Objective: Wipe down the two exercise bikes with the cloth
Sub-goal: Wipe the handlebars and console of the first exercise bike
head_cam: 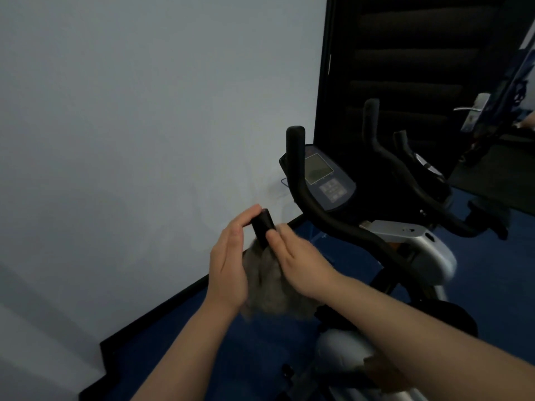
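Both forearms came in from the lower right of the frame and met at centre, where the left hand (pixel 228 266) lay with straight fingers against the left side of a black handlebar end (pixel 263 228), its fingertips reaching the cap. On the other side the right hand (pixel 301 263) pressed the grey cloth (pixel 267 287) against that same grip with thumb and fingers laid along it; the cloth hung bunched between and below the two palms, at centre frame. That handlebar end stood nearly upright, tilted slightly toward upper left, its long axis running from lower right to upper left. Just beyond it, the near exercise bike (pixel 428 256) showed its console (pixel 321 176) facing the camera and a curved black bar sweeping from centre down to the right. A second exercise bike (pixel 428 180) stood behind it at right, its handlebars pointing up. Open blue floor (pixel 173 337) lay at lower centre, bounded at left by the black skirting (pixel 162 306) and the pale wall (pixel 144 111); a dark door (pixel 405 53) filled the upper right.
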The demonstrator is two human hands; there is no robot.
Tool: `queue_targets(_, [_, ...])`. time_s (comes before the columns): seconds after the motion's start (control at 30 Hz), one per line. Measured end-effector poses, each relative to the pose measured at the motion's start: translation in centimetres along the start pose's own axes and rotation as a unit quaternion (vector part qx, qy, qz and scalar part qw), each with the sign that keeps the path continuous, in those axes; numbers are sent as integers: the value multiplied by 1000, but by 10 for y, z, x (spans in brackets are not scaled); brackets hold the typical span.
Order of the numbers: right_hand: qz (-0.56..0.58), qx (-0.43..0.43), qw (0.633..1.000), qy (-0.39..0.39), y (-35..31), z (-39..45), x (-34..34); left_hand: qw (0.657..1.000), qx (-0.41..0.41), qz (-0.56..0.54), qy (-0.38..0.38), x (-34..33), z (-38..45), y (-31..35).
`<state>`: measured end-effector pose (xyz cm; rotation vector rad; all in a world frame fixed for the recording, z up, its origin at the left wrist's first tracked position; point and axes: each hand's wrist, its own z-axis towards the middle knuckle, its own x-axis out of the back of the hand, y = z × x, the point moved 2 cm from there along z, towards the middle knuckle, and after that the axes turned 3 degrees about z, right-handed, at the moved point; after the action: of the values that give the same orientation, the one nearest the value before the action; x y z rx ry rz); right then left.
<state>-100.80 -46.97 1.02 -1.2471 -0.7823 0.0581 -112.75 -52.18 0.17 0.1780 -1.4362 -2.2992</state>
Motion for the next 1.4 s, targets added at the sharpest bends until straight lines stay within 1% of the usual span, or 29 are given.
queue_targets(0.03, [5,-3,1000,-15,0,1,3,1000,-4,4,8,-1,0,0])
queue_targets(0.13, [34,2,999,3,-7,9,1,1000,-1,2,22,-5,-3,0])
queue_targets(0.2, [23,2,1000,0,-9,5,-1,1000,5,3,27,-6,-4,0])
queue_targets(0.27, [-20,-13,999,-46,2,-8,5,1000,7,10,29,-9,-5,1])
queue_targets(0.33, [-36,-47,990,-127,20,-24,19,999,6,20,37,-12,-5,2])
queue_targets(0.4, [-47,-79,974,-208,32,-35,31,998,6,29,54,-16,-6,2])
queue_targets(0.43, [-51,-84,968,-230,35,-37,33,998,10,28,62,-20,-7,2])
queue_targets(0.47, [-41,-85,967,-235,38,-38,33,997,16,27,68,-25,-9,2])
queue_targets(0.53, [6,-81,972,-220,39,-39,31,996,24,32,80,-36,-14,2])
queue_targets(0.57, [15,-75,971,-225,40,-41,31,995,27,42,85,-41,-17,2])
queue_targets(0.6, [-4,-60,967,-246,40,-44,34,994,32,55,88,-47,-21,3])
queue_targets(0.67, [-101,-22,944,-314,45,-50,44,991,42,91,83,-58,-30,1])
queue_targets(0.73, [-216,18,902,-373,49,-54,58,986,35,144,72,-71,-44,-2])
queue_targets(0.8, [-293,49,860,-415,53,-53,76,982,44,171,70,-82,-56,-4])
queue_targets(0.83, [-310,61,848,-425,55,-53,84,981,57,172,73,-86,-61,-5])
queue_targets(0.9, [-319,68,846,-422,57,-50,95,978,75,174,81,-90,-64,-4])
queue_targets(1.0, [-349,87,834,-419,56,-49,83,975,85,184,89,-92,-62,-4])
queue_targets(1.1, [-319,123,835,-431,56,-45,76,972,82,200,93,-91,-63,-3])
queue_targets(1.13, [-322,128,826,-445,57,-44,82,971,84,206,89,-90,-64,-2])
queue_targets(1.2, [-376,136,792,-462,63,-39,98,969,92,213,81,-89,-66,-1])
queue_targets(1.23, [-406,143,777,-459,65,-38,103,969,95,214,83,-90,-67,-1])
queue_targets(1.3, [-436,167,761,-450,67,-38,103,968,95,212,94,-92,-67,-2])
queue_targets(1.33, [-432,171,761,-453,68,-38,98,968,95,208,101,-94,-66,-2])
queue_targets(1.4, [-390,154,786,-454,68,-38,89,969,96,199,112,-96,-65,-3])
